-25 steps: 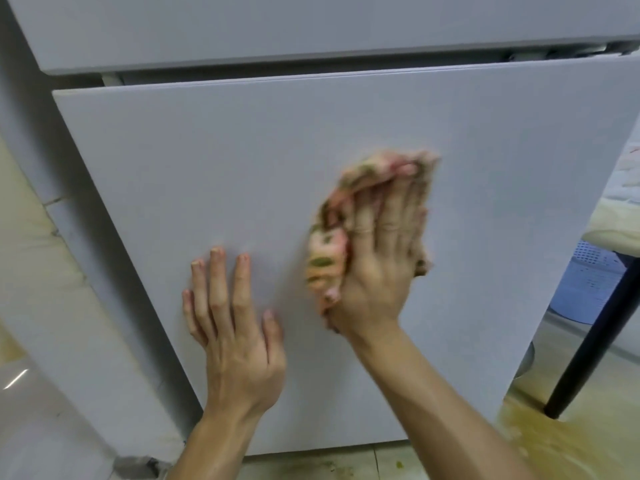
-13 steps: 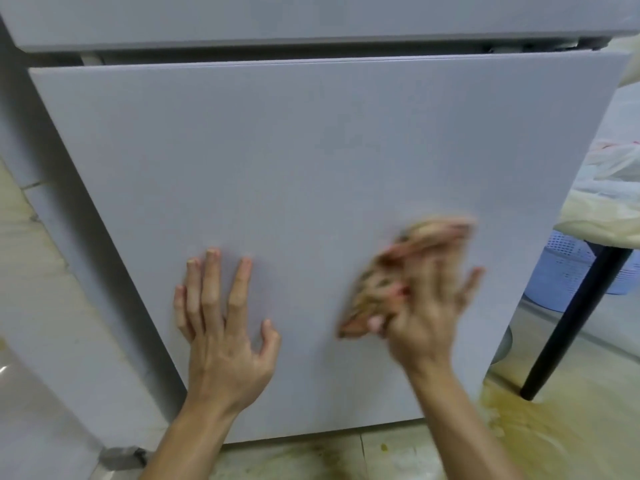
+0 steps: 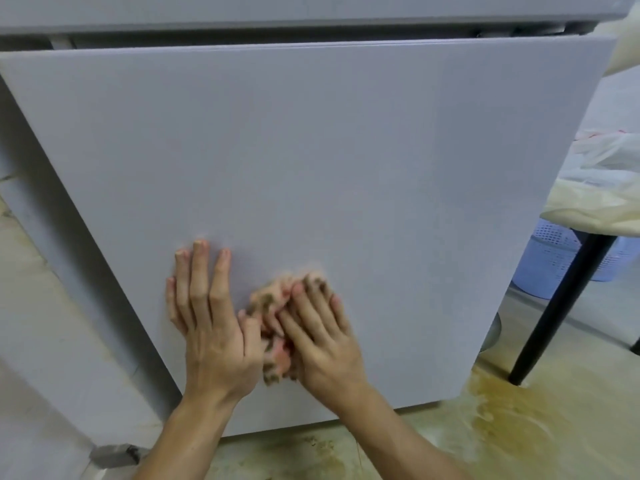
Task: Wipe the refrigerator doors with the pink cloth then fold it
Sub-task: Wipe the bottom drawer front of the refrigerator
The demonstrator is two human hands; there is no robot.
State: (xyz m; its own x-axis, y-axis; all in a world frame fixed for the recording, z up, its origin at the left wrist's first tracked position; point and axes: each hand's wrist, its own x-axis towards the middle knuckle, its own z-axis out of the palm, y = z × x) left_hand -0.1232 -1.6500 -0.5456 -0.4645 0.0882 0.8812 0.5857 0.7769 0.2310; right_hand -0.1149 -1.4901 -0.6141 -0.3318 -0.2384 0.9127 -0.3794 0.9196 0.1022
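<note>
Hands and cloth low on the lower refrigerator door

Cloth work sits near the bottom edge of the flat, pale grey lower refrigerator door [image 3: 311,168], a little left of its middle. The left hand [image 3: 211,327] lies flat against the door panel, fingers straight and spread, gripping nothing; its thumb points toward the cloth and touches or nearly touches it. Just to its right, the right hand [image 3: 322,341] presses the crumpled pink cloth with green-brown patterning [image 3: 270,299] against the door, fingers laid over the bundle and curled lightly round it. The cloth is bunched, not spread, and shows between the two hands and beyond the right fingertips; its outline is blurred. Both forearms rise from the lower edge of the view.

Above the door's top edge runs a dark gap, then the grey upper refrigerator door [image 3: 311,12]. Below the door's bottom edge lies a tiled floor [image 3: 571,455] with a yellow-brown stain by the door's lower right corner. A black slanted table leg [image 3: 561,306] stands on that stain, and a pale blue perforated plastic basket [image 3: 550,261] sits behind the leg, under a surface draped with whitish plastic sheeting [image 3: 602,188]
</note>
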